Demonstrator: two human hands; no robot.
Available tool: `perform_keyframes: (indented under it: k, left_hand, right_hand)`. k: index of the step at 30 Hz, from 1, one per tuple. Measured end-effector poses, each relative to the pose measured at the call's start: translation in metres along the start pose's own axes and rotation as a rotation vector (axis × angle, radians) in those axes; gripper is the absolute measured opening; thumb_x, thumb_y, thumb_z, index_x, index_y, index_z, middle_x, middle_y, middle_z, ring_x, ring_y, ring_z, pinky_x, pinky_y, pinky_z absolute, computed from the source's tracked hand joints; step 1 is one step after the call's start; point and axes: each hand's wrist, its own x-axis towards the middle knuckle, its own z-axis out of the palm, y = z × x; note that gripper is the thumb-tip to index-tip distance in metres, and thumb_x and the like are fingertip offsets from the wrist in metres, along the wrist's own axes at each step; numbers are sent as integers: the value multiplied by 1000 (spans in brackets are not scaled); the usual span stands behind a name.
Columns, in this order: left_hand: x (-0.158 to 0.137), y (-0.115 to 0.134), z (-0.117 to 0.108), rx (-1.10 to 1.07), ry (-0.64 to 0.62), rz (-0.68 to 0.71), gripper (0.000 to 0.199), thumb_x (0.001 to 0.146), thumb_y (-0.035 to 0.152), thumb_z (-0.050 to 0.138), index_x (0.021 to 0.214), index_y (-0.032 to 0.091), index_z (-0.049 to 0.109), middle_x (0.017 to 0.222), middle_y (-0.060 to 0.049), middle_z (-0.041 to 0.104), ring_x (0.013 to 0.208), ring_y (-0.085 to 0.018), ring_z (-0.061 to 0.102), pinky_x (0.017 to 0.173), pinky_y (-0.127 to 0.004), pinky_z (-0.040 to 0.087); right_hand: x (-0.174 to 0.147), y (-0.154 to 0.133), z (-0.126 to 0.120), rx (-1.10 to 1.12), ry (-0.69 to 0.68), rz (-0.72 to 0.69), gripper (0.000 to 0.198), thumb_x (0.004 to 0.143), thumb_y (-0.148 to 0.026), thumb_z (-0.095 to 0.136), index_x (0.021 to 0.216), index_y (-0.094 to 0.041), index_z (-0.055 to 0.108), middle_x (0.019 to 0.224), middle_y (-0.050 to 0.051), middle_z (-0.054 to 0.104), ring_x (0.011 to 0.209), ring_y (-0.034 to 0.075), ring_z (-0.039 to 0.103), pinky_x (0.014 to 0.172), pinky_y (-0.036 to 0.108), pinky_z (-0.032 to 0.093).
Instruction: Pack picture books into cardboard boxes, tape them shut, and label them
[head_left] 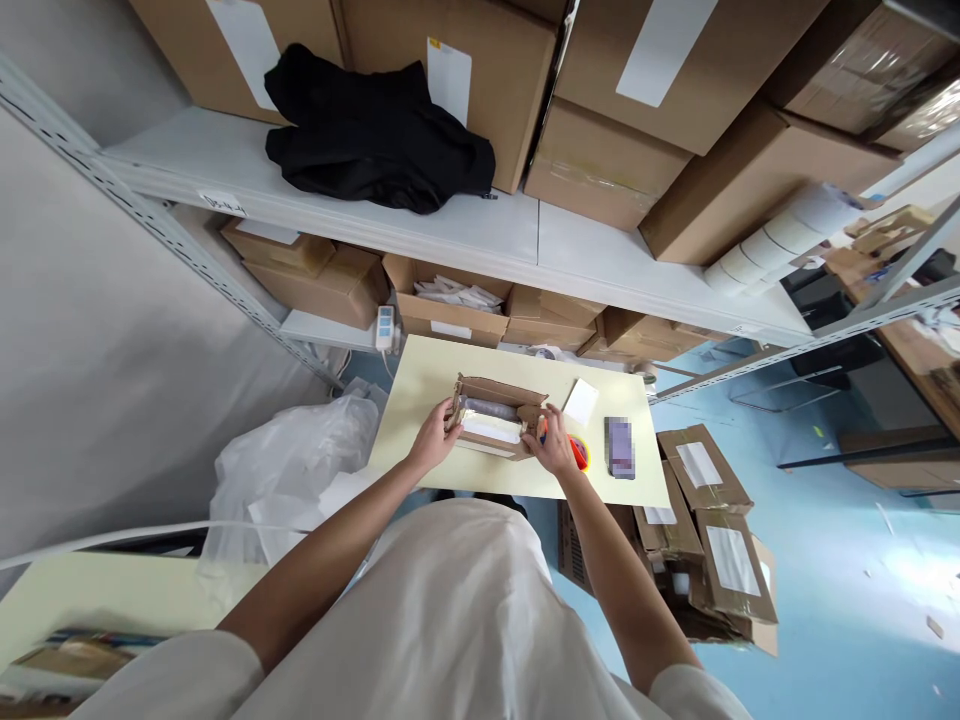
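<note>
Left hand (436, 438) was curled around one end of the small cardboard box (501, 446), right hand (553, 442) pinched at the other, by a raised end flap (529, 414); some fingertips were hidden, so couldn't judge how hard either squeezed. Couldn't tell if the base sat on the table (420, 370) or just above it. Between the hands, a dark roll (487, 408) and a white piece (491, 427) lay inside. Main risk, my read: uneven hold. If one side slipped, the box would tilt and the roll could slide to the low end. Thin walls could buckle under a hard pinch. The far flap (501, 387) stood up between and beyond the hands; a bump could fold it onto the roll. Just right of the right hand, a red-and-yellow ring (580, 453) sat within knocking range; the white card (581, 401) and purple thing (620, 447) lay farther out, lower risk. Table's near edge was close behind the grip: too much pull back could drop the box.
</note>
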Motion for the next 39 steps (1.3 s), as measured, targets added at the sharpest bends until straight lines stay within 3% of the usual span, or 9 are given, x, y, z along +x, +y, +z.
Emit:
perform_keyframes:
  k: [4, 8, 14, 21, 25, 29, 32, 35, 39]
  left_hand:
    - [4, -13, 5, -129, -4, -59, 81, 84, 29, 59, 149, 20, 12, 142, -21, 42, 115, -26, 59, 91, -40, 53]
    - [4, -20, 6, -163, -28, -61, 93, 84, 31, 59, 152, 23, -3, 146, -23, 35, 111, -24, 62, 85, -36, 56]
    - [8, -10, 4, 145, -71, 141, 65, 89, 27, 46, 149, 15, 24, 155, -18, 26, 141, -31, 31, 111, -47, 35]
    - [17, 22, 7, 398, -132, 176, 56, 86, 28, 48, 139, 13, 45, 145, -18, 43, 136, -31, 40, 109, -46, 38]
    - [16, 43, 9, 587, -100, 210, 65, 85, 24, 48, 146, 8, 32, 155, -21, 25, 145, -34, 18, 113, -51, 25]
    - [23, 51, 13, 692, -268, 267, 79, 82, 44, 58, 149, 16, 29, 158, -19, 18, 145, -39, 12, 113, -60, 12]
    - [34, 51, 16, 731, -321, 229, 107, 64, 58, 72, 149, 12, 27, 154, -25, 22, 143, -44, 15, 111, -65, 7]
    - [43, 51, 18, 718, -330, 222, 114, 55, 57, 79, 146, 11, 30, 145, -25, 36, 140, -43, 24, 113, -61, 11]
    - [43, 52, 19, 681, -318, 209, 114, 47, 55, 83, 142, 14, 36, 135, -21, 44, 134, -42, 33, 113, -57, 20]
  right_hand:
    - [12, 1, -3, 94, 54, -21, 101, 73, -36, 71, 150, -16, 8, 148, 21, 30, 133, 31, 41, 106, 49, 40]
    - [12, -1, -7, -69, -88, -139, 62, 81, -29, 62, 139, -21, 42, 136, 14, 48, 128, 28, 46, 107, 45, 40]
    - [0, -4, 1, -242, -60, -99, 46, 91, -31, 50, 136, -23, 48, 147, 13, 40, 137, 30, 36, 107, 48, 41]
    - [8, 9, -6, -134, -67, 37, 49, 92, -30, 45, 140, -21, 45, 152, 17, 32, 125, 30, 52, 94, 43, 52]
    - [10, 14, -5, -32, -71, 18, 49, 92, -31, 44, 140, -20, 45, 152, 16, 31, 125, 28, 52, 96, 42, 51]
    - [8, 16, -4, 26, -76, 12, 48, 93, -34, 42, 140, -23, 44, 152, 14, 32, 126, 27, 51, 95, 42, 51]
    - [-2, 31, -12, 36, -47, 15, 49, 93, -39, 42, 140, -22, 43, 150, 14, 34, 128, 27, 49, 95, 41, 50]
    - [-22, 56, -20, -19, -6, 178, 46, 92, -41, 46, 132, -17, 48, 133, 17, 52, 119, 28, 55, 92, 41, 50]
    - [-36, 82, -16, -185, -305, 328, 34, 85, -37, 61, 113, -18, 56, 108, 14, 64, 102, 27, 62, 82, 37, 51]
